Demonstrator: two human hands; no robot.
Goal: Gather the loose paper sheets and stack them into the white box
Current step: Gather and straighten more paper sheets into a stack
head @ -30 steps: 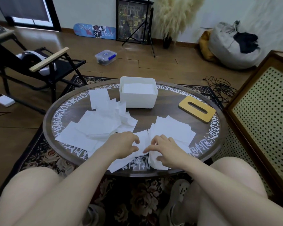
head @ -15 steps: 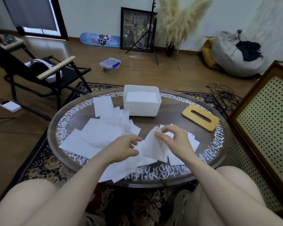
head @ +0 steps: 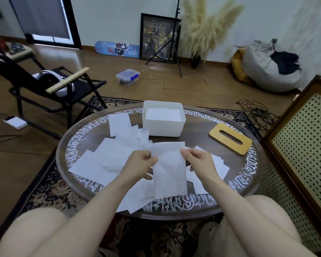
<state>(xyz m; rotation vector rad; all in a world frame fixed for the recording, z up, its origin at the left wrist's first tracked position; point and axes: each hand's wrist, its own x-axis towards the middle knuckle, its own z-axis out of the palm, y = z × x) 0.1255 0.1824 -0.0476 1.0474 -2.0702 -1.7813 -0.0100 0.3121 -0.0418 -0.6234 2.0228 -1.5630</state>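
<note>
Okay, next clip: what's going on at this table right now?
A seated person holds one paper sheet up above the round table, left hand pinching its left edge and right hand its right edge. Many loose sheets lie scattered on the table. The white box at the far side already has paper in it. A wooden slotted lid lies to its right.

Landmark: white box (head: 163, 121), sheets stacked inside.
Held sheet (head: 168, 169): nearer the person than the box, above the table (head: 198, 206).
Left hand (head: 140, 165): pinches its left edge.
Right hand (head: 200, 162): pinches its right edge.
Loose sheets (head: 107, 156): left of and before the box.
Wooden lid (head: 230, 141): right of the box.
</note>
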